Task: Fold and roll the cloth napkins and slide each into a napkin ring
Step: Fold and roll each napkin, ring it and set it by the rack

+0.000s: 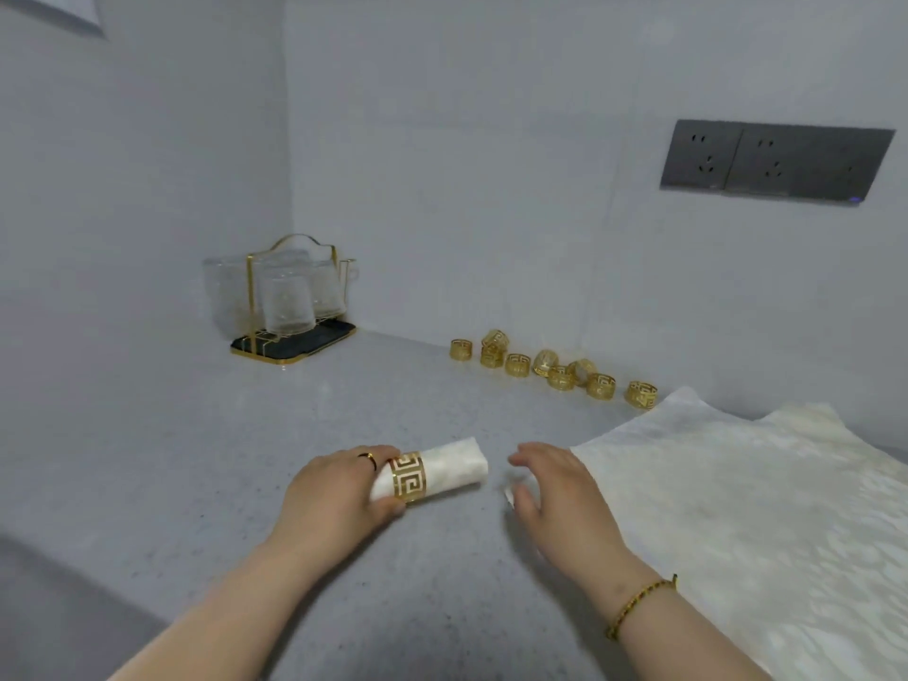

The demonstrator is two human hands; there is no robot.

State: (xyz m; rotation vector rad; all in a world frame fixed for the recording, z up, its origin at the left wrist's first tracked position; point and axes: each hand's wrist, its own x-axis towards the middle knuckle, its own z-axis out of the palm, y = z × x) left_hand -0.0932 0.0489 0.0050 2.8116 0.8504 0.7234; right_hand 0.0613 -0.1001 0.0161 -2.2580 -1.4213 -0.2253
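1 rolled napkin [454,466] in 1 gold ring [409,478], grasped by left hand [339,493]. Right hand [550,489] released, empty. 10 spare rings [555,368] by wall. Flat napkin stack [737,508] right.

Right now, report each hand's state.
Left hand: closed on the rolled napkin beside its napkin ring.
Right hand: open, holding nothing.

— Can you read any words, numbers or brand marks from where you stand?

— No, you have nothing legible here. The gold napkin ring [409,478] carries only a cut-out key pattern, and the grey wall sockets [771,162] show no readable marking.
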